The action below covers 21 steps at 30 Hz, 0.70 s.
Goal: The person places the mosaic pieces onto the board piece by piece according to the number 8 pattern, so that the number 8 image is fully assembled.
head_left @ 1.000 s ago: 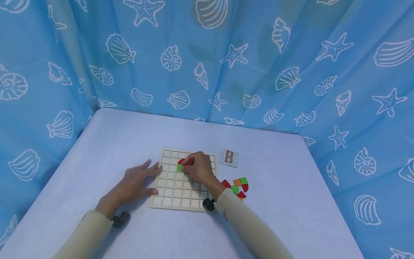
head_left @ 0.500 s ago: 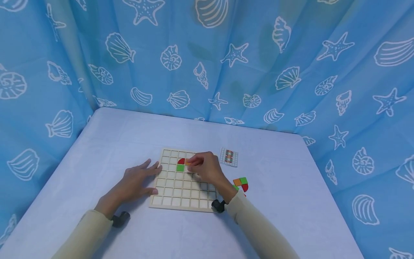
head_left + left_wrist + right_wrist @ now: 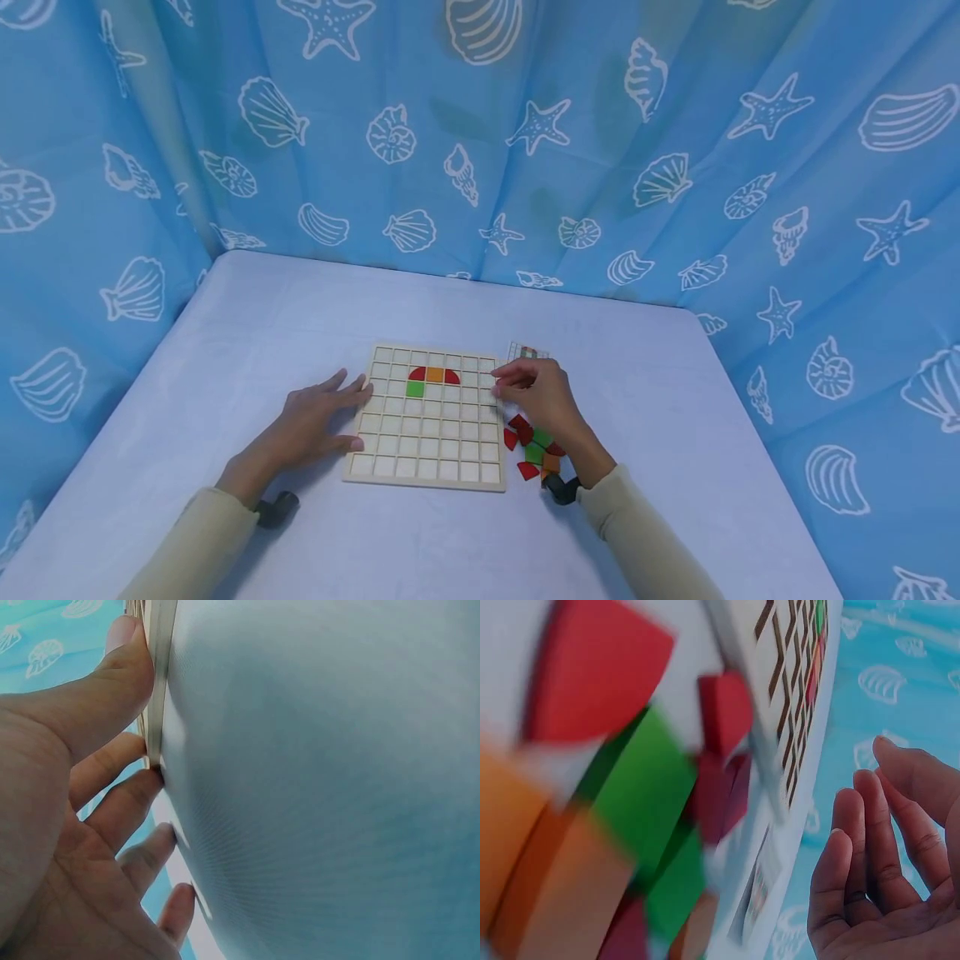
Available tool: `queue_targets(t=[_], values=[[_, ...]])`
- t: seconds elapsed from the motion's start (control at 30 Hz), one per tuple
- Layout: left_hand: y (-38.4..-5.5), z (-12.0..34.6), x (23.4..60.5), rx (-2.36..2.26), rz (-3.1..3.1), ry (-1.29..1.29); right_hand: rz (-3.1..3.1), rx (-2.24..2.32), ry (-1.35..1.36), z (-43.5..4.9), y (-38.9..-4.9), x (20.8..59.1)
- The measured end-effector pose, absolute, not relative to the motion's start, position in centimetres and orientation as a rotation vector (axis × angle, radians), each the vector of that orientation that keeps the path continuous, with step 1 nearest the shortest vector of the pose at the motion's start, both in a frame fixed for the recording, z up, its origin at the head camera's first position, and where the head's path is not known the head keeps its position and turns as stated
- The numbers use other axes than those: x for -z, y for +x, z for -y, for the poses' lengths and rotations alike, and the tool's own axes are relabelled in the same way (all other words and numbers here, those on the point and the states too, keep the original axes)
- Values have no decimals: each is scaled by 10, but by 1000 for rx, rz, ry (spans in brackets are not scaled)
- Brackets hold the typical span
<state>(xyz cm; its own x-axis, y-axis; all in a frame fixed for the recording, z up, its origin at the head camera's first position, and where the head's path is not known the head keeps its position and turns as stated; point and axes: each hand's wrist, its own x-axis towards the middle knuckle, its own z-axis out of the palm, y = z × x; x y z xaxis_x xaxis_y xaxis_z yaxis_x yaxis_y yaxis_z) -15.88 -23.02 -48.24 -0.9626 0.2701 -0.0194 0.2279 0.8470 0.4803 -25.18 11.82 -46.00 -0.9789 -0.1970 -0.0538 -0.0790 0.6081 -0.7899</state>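
Observation:
My left hand (image 3: 307,429) rests at the left edge of a pale wooden grid board (image 3: 427,446), fingers spread; in the left wrist view the thumb (image 3: 124,682) and fingertips touch the board's edge (image 3: 157,690). In the board's upper cells lie a red quarter-round tile (image 3: 417,374), an orange square tile (image 3: 435,375) and another red quarter-round tile (image 3: 452,377) in a row. Below the left red one sits a green square tile (image 3: 415,389). My right hand (image 3: 547,404) hovers by the board's right edge, fingers loosely bent; the right wrist view shows nothing between them.
Loose red, orange and green tiles (image 3: 534,452) lie in a pile right of the board, partly under the right wrist. A small printed pattern card (image 3: 517,352) lies behind the right hand, partly hidden. A blue shell-print curtain (image 3: 480,167) surrounds the white table (image 3: 300,308).
My right hand has left the placed tiles and moved right, toward the loose pile. The orange tile and right red tile now show in the row. My left hand has stayed put.

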Motion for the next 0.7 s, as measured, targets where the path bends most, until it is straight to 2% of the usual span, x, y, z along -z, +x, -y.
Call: queue_targets(t=[0.27, 0.7], values=[[-158, 232, 483, -761, -2948, 402, -2712, 1319, -46, -158, -248, 458], [-160, 233, 486, -754, -2961, 419, -2727, 1224, 1, -208, -246, 469]])
